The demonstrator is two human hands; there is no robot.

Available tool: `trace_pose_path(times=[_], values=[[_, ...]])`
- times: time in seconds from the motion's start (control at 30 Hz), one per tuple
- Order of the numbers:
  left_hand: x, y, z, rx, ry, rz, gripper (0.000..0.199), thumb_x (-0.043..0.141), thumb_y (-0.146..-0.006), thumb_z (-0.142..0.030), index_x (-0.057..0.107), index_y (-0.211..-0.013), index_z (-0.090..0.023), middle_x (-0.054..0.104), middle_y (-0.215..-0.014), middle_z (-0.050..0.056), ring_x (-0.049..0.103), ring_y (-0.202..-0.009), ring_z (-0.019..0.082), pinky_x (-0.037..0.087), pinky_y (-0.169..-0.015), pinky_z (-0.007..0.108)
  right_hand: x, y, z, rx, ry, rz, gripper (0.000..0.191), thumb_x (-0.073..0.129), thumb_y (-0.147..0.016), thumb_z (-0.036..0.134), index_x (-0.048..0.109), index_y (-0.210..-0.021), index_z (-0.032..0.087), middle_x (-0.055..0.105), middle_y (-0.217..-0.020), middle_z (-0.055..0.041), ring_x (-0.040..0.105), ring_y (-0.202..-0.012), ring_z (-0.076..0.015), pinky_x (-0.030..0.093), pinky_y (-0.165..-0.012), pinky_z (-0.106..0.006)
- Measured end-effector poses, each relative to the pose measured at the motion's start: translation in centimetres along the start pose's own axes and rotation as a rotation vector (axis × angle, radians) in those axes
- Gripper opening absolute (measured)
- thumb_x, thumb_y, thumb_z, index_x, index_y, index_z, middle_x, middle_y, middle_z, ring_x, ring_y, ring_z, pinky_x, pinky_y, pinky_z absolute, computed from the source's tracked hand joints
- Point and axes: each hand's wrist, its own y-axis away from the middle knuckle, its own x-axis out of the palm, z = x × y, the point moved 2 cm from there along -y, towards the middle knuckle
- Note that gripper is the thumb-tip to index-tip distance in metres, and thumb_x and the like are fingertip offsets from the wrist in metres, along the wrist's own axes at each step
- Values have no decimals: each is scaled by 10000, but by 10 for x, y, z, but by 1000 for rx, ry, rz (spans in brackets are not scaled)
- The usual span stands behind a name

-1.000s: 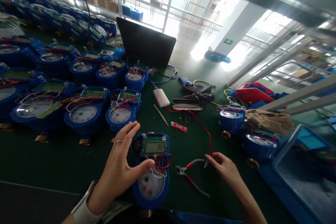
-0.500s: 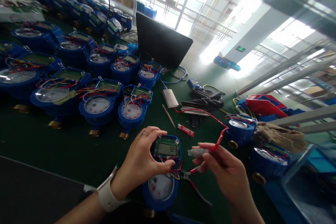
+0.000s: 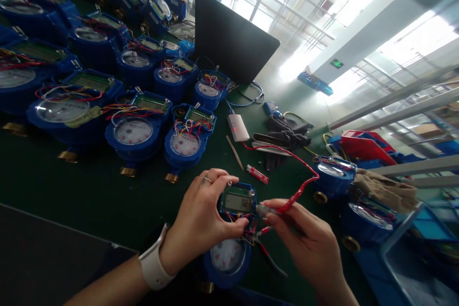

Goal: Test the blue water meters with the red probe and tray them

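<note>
A blue water meter [image 3: 226, 254] lies in front of me, its small circuit board and display [image 3: 238, 202] reading about 0.2. My left hand [image 3: 206, 208] grips the display end between thumb and fingers. Between the fingertips of my right hand [image 3: 303, 229] is a grey pin connector [image 3: 266, 210] on a red cable [image 3: 299, 193]. The connector's tip meets the right edge of the display board; whether its pins are seated is hidden. Red-handled pliers [image 3: 268, 256] rest beside the meter, partly under my right hand. Loose coloured wires hang below the display.
Several more blue meters [image 3: 185, 144] fill the left of the green bench. A white box [image 3: 237, 127] on the red cable, a wooden stick [image 3: 235, 153], a red marker-like tube [image 3: 257, 174] and a laptop [image 3: 233, 38] stand beyond. At right are two meters [image 3: 332, 177] and a blue bin [image 3: 412, 258].
My right hand has brought the connector left to the board's edge; its pins no longer show. A red light now shows on the white box. The view has shifted slightly.
</note>
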Motion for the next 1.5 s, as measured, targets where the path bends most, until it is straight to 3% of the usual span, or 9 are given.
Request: trace_pose_path(times=[0.2,0.47,1.1,1.5], values=[[0,0,-1,1,4,3,569,818,-627,-243,584,-1144,-206,597,-1178,78,573,-1089,287,492,-935,448,0,0,3,69,22,10,107,667,-858,277,746,-917,236,758,-847,-36,700,-638,-175,608,-608,-257],[1,-1,0,-4,2,6,567,816,-634,-242,577,-1147,-211,596,-1182,72,566,-1096,285,488,-939,448,-2,-3,3,2,60,43,95,677,-856,236,737,-929,241,761,-847,-20,702,-634,-162,585,-579,-223],[-1,0,1,0,18,16,531,796,-635,-201,577,-1118,-215,599,-1159,61,557,-1086,278,479,-947,446,6,-7,3,149,-10,40,125,689,-834,288,765,-897,212,770,-834,-51,712,-649,-195,614,-583,-265],[-2,1,2,11,7,7,525,795,-644,-211,586,-1125,-205,598,-1161,70,560,-1100,286,479,-948,440,6,-10,8,41,89,92,119,660,-869,266,750,-918,204,766,-830,-41,693,-602,-165,581,-549,-232]])
